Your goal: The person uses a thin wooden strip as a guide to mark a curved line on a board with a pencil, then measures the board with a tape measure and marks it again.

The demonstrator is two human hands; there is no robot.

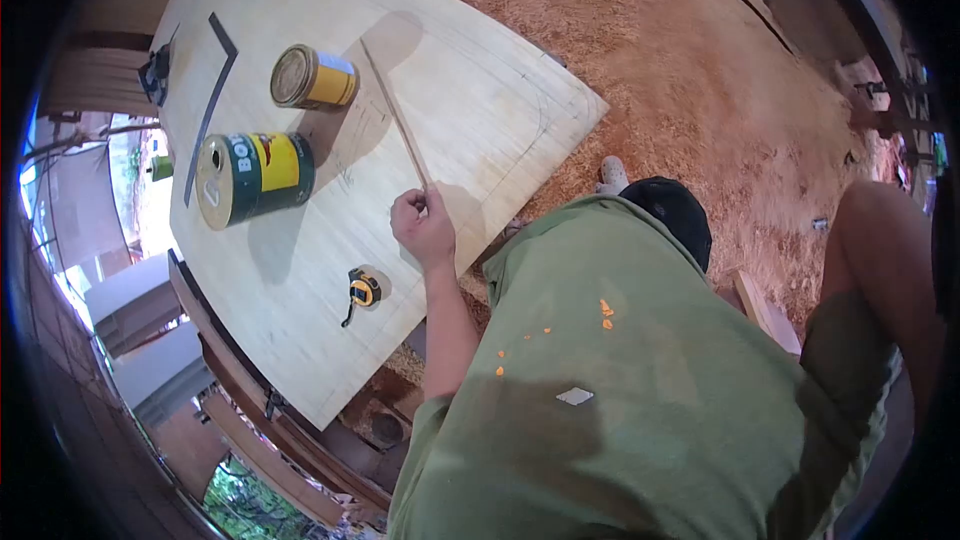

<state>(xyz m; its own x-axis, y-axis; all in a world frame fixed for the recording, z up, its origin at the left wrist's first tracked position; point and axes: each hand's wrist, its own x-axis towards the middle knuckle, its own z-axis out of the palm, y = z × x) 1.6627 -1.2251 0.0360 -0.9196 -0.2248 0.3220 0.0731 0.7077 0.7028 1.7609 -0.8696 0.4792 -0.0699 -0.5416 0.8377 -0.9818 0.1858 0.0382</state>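
Observation:
My left hand (425, 230) is closed over the board, with its fingers pinched on the near end of a thin wooden stick (392, 110). The stick points away from me across a large pale plywood sheet (330, 330). Left of the stick are a small tin with a yellow and white label (315, 78) and a bigger green and yellow can (257, 178), both casting shadows. A yellow and black tape measure (363, 288) lies below and left of my hand. My right arm (885, 270) is bent at the right edge; its hand is out of sight.
A dark metal square (212, 100) lies along the sheet's left side, near a dark tool (155, 75). The sheet's corner (600, 108) juts over reddish, dusty ground (680, 60). Stacked boards (270, 460) stand below left, and a wooden piece (765, 310) is beside me.

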